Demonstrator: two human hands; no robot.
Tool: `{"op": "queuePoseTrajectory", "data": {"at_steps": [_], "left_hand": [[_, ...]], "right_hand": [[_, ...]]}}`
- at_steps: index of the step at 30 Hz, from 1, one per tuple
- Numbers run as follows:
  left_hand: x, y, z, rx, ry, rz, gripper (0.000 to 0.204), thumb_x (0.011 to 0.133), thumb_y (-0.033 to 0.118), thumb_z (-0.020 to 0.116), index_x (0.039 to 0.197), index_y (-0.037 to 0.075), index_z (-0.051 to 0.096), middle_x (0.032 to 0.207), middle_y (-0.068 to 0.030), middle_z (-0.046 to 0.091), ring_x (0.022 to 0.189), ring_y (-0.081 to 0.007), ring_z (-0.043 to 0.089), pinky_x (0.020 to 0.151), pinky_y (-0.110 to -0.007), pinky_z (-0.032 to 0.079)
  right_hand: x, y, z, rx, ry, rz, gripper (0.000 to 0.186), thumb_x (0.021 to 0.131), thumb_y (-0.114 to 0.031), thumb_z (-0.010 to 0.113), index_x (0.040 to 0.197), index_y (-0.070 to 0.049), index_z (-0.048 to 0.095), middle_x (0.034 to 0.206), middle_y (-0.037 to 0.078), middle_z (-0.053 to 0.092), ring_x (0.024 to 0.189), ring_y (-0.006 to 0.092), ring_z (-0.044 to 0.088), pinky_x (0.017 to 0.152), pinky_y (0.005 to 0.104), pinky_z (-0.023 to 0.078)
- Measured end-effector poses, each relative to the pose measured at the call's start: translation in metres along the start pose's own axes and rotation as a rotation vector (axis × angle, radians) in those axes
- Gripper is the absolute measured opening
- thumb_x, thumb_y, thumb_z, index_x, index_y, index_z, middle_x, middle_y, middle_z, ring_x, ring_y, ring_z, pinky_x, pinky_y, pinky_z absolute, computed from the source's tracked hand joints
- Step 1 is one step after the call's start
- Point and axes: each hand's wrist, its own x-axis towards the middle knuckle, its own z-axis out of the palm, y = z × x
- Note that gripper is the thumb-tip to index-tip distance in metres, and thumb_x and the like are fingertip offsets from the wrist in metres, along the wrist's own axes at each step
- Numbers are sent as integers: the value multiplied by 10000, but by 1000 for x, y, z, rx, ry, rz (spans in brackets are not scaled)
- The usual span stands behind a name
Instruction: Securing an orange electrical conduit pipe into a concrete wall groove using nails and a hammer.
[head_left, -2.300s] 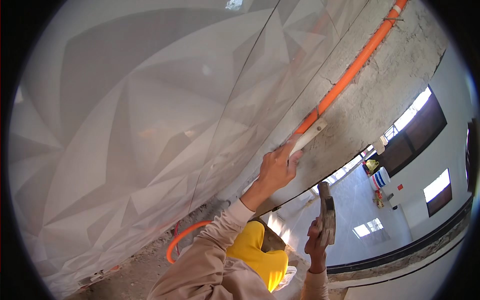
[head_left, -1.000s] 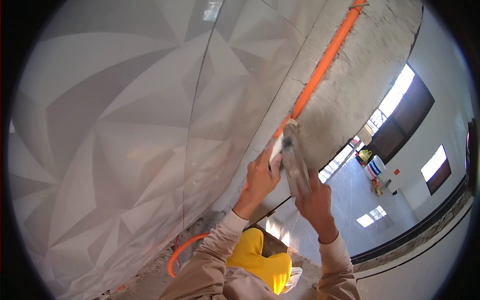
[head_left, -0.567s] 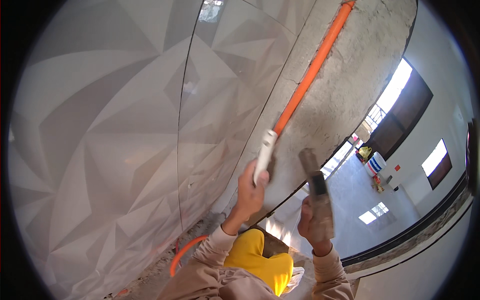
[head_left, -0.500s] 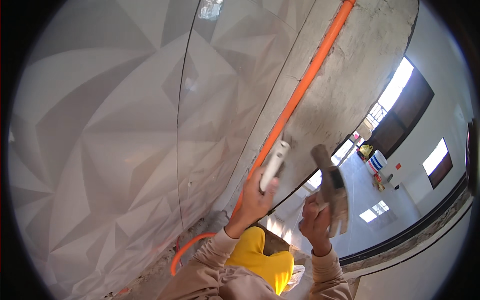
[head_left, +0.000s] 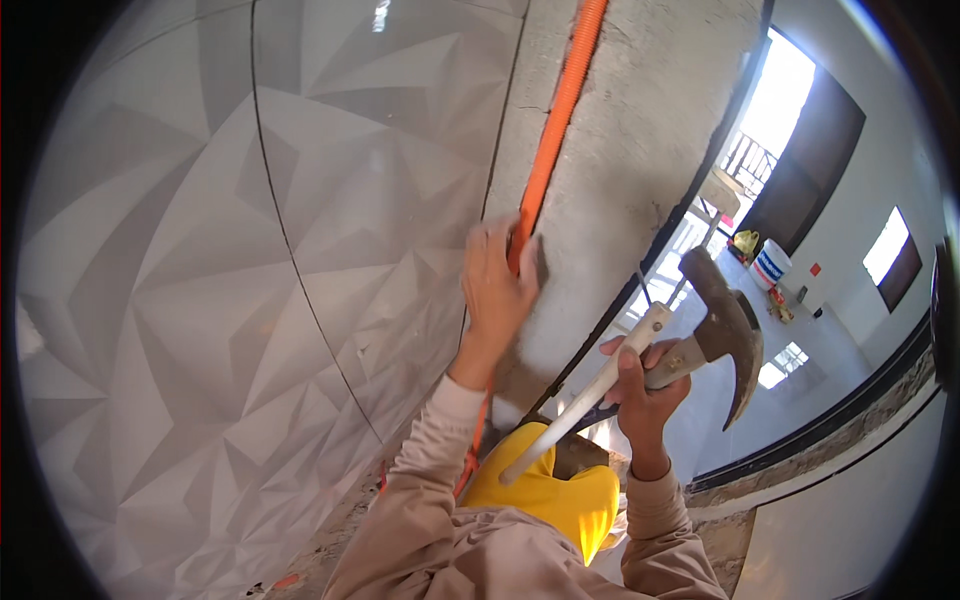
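Observation:
An orange corrugated conduit (head_left: 562, 130) runs down a groove in the bare cement strip of the wall. My left hand (head_left: 497, 290) is on the conduit, its fingers to one side and its thumb to the other. To the right, my right hand (head_left: 648, 400) grips a claw hammer (head_left: 725, 320) by its handle, the head pointing up and right. The same hand also holds a long white-handled tool (head_left: 590, 390), slanted across in front of my knees. A thin metal piece shows at the tool's upper end; its kind is unclear.
Glossy patterned wall tiles (head_left: 230, 300) fill the left side. Right of the cement strip (head_left: 640, 130), an opening shows a shiny tiled room with a white bucket (head_left: 770, 263), a yellow bag (head_left: 744, 242) and a dark door (head_left: 810, 160). Yellow trousers (head_left: 540, 490) cover my knees below.
The white-handled tool has passed from my left hand to my right, alongside the hammer. My left hand has moved up onto the conduit. The view has shifted.

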Motion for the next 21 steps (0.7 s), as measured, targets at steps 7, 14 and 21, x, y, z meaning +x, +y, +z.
{"op": "queuePoseTrajectory", "data": {"at_steps": [7,14,21], "left_hand": [[24,-8,8,214,-57,123,410,687,62,689,1066,56,533,920,-111,532,816,-279,543,696,-377,461],[36,10,2,463,-73,241,502,641,29,650,1115,93,496,881,-99,503,801,-284,533,673,-397,453],[38,10,5,355,-265,-20,539,641,27,634,1144,87,449,943,-120,519,876,-317,554,681,-406,467]], "right_hand": [[8,14,-2,-100,-146,-33,212,832,-33,570,792,-56,363,841,223,636,423,56,452,403,189,382],[28,16,18,-169,-235,-80,302,877,-216,585,703,-50,401,838,132,661,429,52,444,402,196,365],[34,27,28,-69,-253,-83,296,885,-250,575,736,-38,433,834,126,656,425,51,438,396,197,361]]}}
